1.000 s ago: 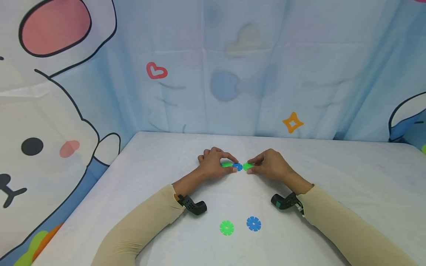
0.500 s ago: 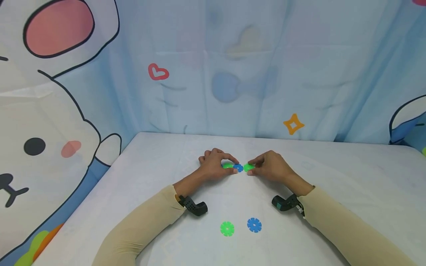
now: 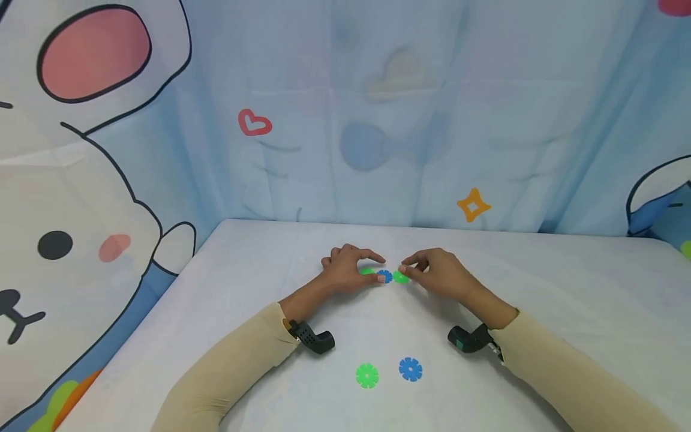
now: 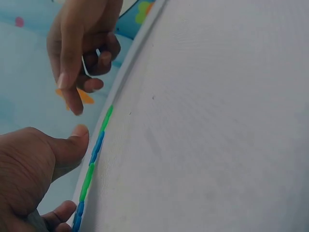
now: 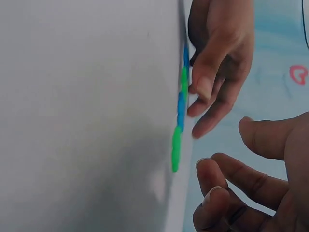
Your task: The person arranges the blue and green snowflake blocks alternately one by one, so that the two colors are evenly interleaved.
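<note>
Disc row (image 5: 181, 108), green and blue, lay on the far tabletop (image 3: 291, 252); left hand (image 3: 345, 270) and right hand (image 3: 442, 275) were at its ends, fingers released; green disc (image 3: 367, 370) and blue disc (image 3: 411, 363) lay nearer.

A pale blue fabric backdrop (image 3: 302, 180), printed with a red heart outline (image 3: 259, 131) and a hollow orange four-pointed star (image 3: 482, 206), hangs behind a white cloth-covered worktop (image 3: 567, 288); a large white cartoon animal (image 3: 97, 192) fills the left.

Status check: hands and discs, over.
Left hand: at disc row, pinching nothing. Right hand: empty, near its end. Four discs showing, green and blue alternating. Loose green disc, blue disc: seemingly out of the way.
</note>
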Available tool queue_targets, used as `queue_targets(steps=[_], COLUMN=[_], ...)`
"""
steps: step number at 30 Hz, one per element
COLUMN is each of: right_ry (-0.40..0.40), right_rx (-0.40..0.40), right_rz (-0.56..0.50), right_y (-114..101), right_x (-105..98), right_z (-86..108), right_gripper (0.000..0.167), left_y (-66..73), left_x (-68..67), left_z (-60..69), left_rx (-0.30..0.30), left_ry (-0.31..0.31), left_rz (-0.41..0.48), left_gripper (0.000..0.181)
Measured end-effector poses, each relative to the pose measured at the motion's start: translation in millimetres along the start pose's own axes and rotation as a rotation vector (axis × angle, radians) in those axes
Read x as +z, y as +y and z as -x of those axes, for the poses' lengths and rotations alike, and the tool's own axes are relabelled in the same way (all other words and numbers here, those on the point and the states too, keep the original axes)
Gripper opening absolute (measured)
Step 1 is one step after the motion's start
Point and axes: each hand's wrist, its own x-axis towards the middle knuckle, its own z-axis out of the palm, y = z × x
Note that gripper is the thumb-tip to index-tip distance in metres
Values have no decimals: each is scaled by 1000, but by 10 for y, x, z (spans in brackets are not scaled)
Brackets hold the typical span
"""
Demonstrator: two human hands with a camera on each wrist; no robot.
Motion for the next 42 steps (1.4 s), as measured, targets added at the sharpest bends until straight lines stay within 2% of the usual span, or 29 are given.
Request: queue_targets(steps=[7, 14, 18, 22, 32, 42], right_ry=[-74, -218, -297, -315, -307, -298], right_rx=[-71, -155, -176, -179, -237, -246], right_rz=[-19, -69, -117, -125, -65, -43], right_y=[-206, -325, -369, -413, -440, -418], right_x=[-75, -69, -50, -31, 46, 92], right_z=[361, 744, 928, 1070, 1153, 1134], right_gripper=[30, 33, 35, 36, 33, 28], left_y=[-4, 35, 66, 83, 97, 111], left_x=[1, 29, 42, 34, 34, 39], left_z=[-16, -52, -52, -40, -43, -60], left_rx=[24, 52, 57, 58, 77, 73], left_ry=[-1, -3, -7, -1, 14, 11], left_rz=[26, 15, 9, -4, -34, -32], left_gripper=[37, 35, 34, 34, 33, 30])
